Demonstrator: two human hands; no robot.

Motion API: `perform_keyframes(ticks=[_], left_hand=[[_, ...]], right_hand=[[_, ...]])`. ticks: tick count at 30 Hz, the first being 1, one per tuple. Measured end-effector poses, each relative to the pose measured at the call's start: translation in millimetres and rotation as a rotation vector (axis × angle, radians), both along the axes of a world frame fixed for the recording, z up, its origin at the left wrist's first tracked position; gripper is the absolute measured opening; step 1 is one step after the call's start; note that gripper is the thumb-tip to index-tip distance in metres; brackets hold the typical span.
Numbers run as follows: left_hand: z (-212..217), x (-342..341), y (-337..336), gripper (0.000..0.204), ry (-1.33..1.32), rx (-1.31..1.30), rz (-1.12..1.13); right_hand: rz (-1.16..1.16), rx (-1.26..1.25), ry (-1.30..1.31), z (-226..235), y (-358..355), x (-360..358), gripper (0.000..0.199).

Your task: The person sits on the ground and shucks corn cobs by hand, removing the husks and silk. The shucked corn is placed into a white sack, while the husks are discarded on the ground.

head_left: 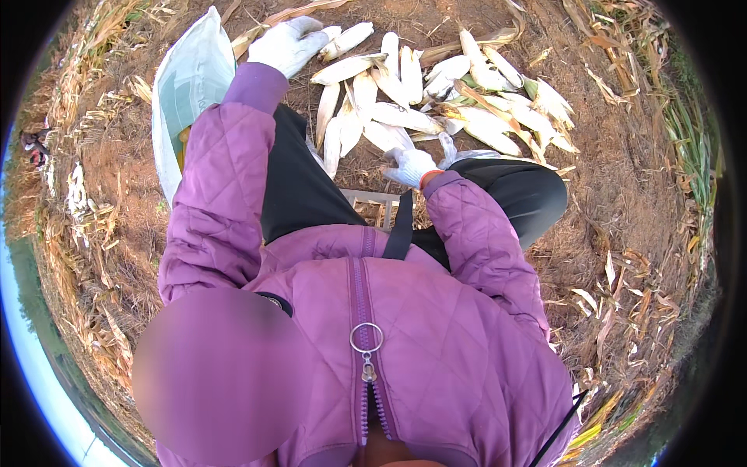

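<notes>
My left hand (286, 47), in a white glove, reaches out at the upper left beside a white bag. Its thumb and fingers are apart, close to the end of a pale ear of corn (348, 40). My right hand (410, 167), also gloved, with an orange band at the wrist, is low over the near side of the corn pile, in front of my knees. Its fingers are curled in, and what they hold, if anything, cannot be made out. Several ears in whitish husks (402, 117) lie heaped on the soil between and beyond my hands.
The upright white bag (194, 78) with a green panel stands left of my left forearm, something yellow showing inside. A slatted light-coloured seat or crate (372, 201) shows between my legs. Dry husks and stalks (615, 272) litter the brown soil; green leaves (700, 132) border the right.
</notes>
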State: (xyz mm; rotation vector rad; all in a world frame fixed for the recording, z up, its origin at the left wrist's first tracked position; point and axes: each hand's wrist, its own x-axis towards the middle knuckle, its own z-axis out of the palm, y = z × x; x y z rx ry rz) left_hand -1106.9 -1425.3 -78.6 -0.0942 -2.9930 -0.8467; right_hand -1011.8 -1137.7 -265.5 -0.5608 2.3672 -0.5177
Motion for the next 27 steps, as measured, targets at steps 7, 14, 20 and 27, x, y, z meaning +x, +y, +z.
perform_keyframes(ticks=[7, 14, 20, 27], left_hand=[[-156, 3, 111, 0.038, -0.31, 0.788, 0.031], [-320, 91, 79, 0.031, -0.607, 0.402, 0.503], [-361, 103, 68, 0.036, -0.649, 0.145, 0.564], [-413, 109, 50, 0.046, -0.785, -0.053, 0.826]], right_hand=[[0.289, 0.235, -0.157, -15, 14, 8, 0.043], [0.029, -0.091, 0.466, 125, 49, -77, 0.035], [0.043, 0.008, 0.657, 128, 76, -128, 0.032], [0.1, -0.025, 0.362, 152, 33, -128, 0.035]])
